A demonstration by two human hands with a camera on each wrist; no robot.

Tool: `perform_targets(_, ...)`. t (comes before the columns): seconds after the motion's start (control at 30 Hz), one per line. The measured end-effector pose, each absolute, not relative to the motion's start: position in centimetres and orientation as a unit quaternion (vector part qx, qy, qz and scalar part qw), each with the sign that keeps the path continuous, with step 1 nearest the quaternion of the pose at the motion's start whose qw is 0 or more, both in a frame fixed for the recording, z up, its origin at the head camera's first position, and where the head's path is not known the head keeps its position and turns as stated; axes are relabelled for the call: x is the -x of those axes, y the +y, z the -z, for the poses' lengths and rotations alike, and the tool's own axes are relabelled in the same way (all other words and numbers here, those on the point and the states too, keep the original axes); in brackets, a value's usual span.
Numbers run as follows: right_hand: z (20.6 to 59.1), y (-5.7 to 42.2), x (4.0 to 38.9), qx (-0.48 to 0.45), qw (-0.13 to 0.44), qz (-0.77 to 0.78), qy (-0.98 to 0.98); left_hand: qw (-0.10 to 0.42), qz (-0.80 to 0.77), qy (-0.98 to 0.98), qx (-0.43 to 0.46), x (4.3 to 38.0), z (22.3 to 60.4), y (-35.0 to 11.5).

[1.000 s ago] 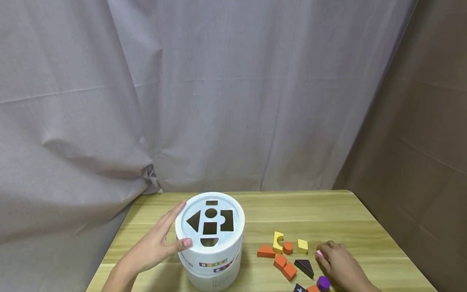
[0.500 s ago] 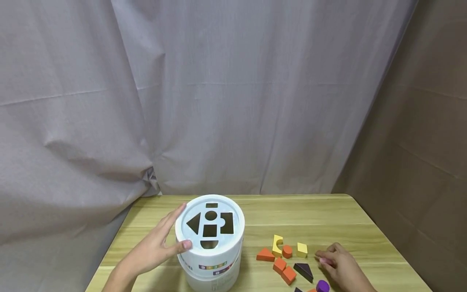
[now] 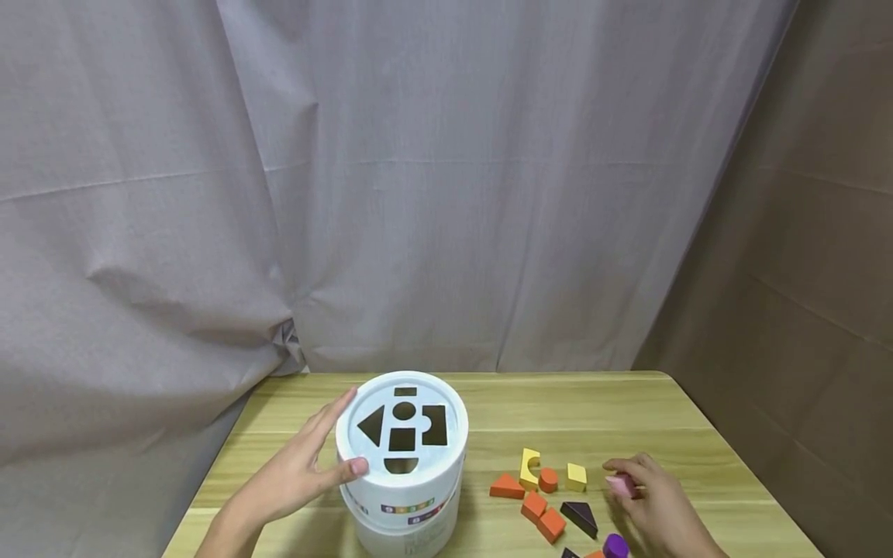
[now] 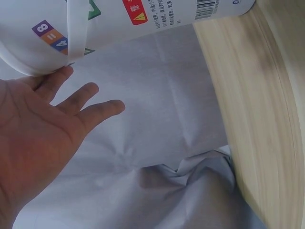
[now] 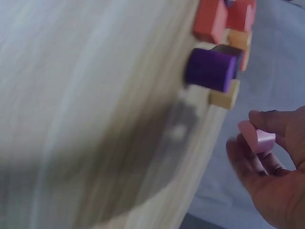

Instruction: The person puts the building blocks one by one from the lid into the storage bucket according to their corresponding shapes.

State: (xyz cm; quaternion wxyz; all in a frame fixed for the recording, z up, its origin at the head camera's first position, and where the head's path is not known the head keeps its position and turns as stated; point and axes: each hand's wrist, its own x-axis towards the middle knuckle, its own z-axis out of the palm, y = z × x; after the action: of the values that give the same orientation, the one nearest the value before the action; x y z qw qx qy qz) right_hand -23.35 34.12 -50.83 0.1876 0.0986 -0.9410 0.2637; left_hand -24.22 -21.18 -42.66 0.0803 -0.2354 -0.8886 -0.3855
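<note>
A white bucket point(image 3: 408, 536) stands on the wooden table, its pale blue lid point(image 3: 439, 389) cut with variously shaped holes. My left hand point(image 3: 296, 474) rests on the bucket's left side with fingers extended, the thumb over the lid's near rim. In the left wrist view some fingertips touch the bucket wall point(image 4: 124, 21) and others stand free of it. Between thumb and fingers my right hand point(image 3: 663, 500) pinches a pink half-round block point(image 3: 621, 486). The right wrist view shows this pink block point(image 5: 257, 138) held off the table, above its shadow.
Loose blocks lie between bucket and right hand: a yellow arch point(image 3: 528, 470), an orange triangle point(image 3: 507, 487), an orange cylinder point(image 3: 548, 480), a yellow block point(image 3: 576, 477), orange cubes point(image 3: 534, 506), a black triangle point(image 3: 580, 517) and a purple cylinder point(image 3: 616, 546). A grey curtain point(image 3: 418, 232) hangs behind.
My right hand has lifted the pink block from the table and turned it so more of it shows between the fingers. The left hand stays on the bucket.
</note>
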Motion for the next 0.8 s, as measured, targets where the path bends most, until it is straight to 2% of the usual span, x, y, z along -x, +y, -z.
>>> perform_targets(0.13,50.0,33.4,23.3,-0.137,0.263,-0.253,-0.921,0.081,0.388,-0.887,0.237,24.3,42.6,-21.1)
perform_targets(0.23,49.2,32.8,23.2,-0.157,0.297,-0.235,-0.912,0.078,0.392,-0.886,0.236,24.3,42.6,-21.1)
perform_targets(0.8,44.3,29.1,22.5,-0.197,0.329,-0.221,-0.896,0.066,0.398,-0.888,0.222,24.2,42.8,-21.0)
